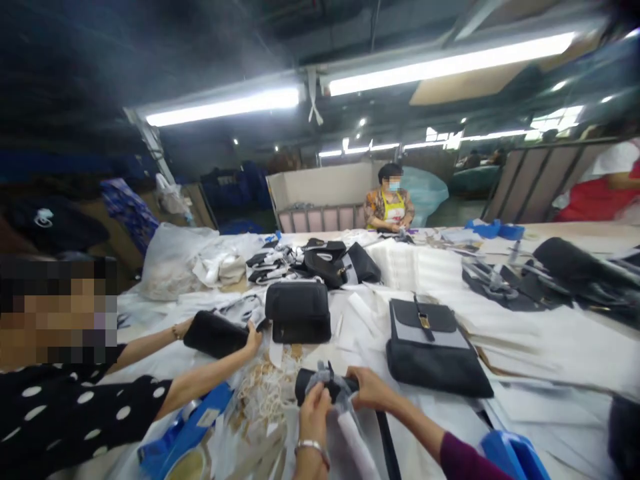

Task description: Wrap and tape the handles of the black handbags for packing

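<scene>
A small black bag part (306,383) with grey wrapping around it is held between my two hands, low in the centre. My left hand (315,407), with a silver bangle at the wrist, pinches the grey wrapping from the front. On the right side, my right hand (369,389) has its fingers curled round the dark end of the piece. A black strap (388,443) and a white wrapped roll (357,447) hang below. Farther right lies a black and grey bag (435,347) with a gold buckle. Beyond my hands stands a black bag (299,310).
At the left, a person in a polka-dot top holds a black bag (215,333). Another person (393,203) sits across the table. Blue trays (515,457), cord scraps (260,387), white sheets and several black bags lie around.
</scene>
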`<action>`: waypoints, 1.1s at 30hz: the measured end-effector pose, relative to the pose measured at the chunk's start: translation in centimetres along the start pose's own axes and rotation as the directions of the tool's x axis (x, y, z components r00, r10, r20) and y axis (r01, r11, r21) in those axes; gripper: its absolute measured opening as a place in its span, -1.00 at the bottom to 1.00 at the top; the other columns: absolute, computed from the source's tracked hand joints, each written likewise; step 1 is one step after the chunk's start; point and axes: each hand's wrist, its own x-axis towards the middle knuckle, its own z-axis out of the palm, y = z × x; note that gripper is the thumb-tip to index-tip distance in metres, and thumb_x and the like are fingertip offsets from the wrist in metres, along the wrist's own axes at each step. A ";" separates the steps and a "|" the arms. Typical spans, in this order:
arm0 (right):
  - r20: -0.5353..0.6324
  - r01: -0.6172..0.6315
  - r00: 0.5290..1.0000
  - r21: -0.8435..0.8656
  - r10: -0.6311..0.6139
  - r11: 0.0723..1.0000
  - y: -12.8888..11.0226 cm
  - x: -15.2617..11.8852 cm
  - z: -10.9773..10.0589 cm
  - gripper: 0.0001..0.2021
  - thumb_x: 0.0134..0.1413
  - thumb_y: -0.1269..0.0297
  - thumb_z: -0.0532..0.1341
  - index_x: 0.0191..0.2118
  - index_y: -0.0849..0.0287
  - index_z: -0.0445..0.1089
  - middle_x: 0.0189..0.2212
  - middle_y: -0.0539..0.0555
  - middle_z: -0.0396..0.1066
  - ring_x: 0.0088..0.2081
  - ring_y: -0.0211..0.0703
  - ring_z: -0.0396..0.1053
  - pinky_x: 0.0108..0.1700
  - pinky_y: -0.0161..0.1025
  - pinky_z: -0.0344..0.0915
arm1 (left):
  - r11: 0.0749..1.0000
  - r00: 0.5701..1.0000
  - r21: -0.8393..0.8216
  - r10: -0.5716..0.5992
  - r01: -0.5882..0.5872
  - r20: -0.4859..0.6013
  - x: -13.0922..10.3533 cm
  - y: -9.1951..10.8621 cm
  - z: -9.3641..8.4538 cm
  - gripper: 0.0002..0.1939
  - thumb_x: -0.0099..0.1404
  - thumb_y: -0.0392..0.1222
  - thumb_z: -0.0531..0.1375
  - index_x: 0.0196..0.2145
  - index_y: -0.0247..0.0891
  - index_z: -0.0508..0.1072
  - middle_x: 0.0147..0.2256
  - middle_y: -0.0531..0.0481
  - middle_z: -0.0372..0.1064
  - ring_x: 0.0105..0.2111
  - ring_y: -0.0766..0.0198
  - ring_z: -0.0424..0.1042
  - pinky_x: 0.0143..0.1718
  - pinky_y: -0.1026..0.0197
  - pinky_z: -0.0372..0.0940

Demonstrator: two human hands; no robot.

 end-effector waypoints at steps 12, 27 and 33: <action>-0.180 0.135 0.973 -0.045 -0.141 0.990 -6.6 -7.3 -0.9 -0.65 -0.39 0.38 0.27 -0.30 0.16 0.33 -0.47 -0.06 0.37 -0.43 -0.20 0.26 -0.42 -0.33 0.03 | 0.816 0.986 -0.553 -0.147 0.167 0.081 -9.2 9.3 2.5 -0.86 0.28 -0.42 0.07 -0.36 -0.26 0.37 -0.22 -0.17 0.49 -0.05 0.18 0.47 0.05 0.24 0.33; -0.362 0.434 0.901 0.738 -0.241 0.517 -0.5 -14.3 -6.3 -0.61 0.13 0.01 0.21 -0.04 0.16 0.44 -0.06 0.17 0.43 -0.04 -0.03 0.37 0.02 -0.06 0.26 | 0.993 0.842 0.095 0.011 -0.074 0.540 -17.7 20.8 1.7 -0.76 0.15 -0.25 0.28 -0.21 -0.41 0.51 -0.41 -0.10 0.41 -0.48 0.34 0.36 -0.46 0.35 0.29; -0.485 0.393 0.867 0.807 0.114 0.440 4.0 -9.0 -5.8 -0.46 0.20 -0.18 0.02 -0.08 0.18 0.48 0.01 0.21 0.43 0.05 -0.05 0.35 0.09 -0.05 0.22 | 0.962 0.688 0.241 -0.088 -0.129 0.720 -20.2 24.9 1.5 -0.46 0.14 0.06 0.30 -0.08 -0.45 0.50 -0.50 -0.02 0.28 -0.56 0.40 0.18 -0.46 0.30 0.29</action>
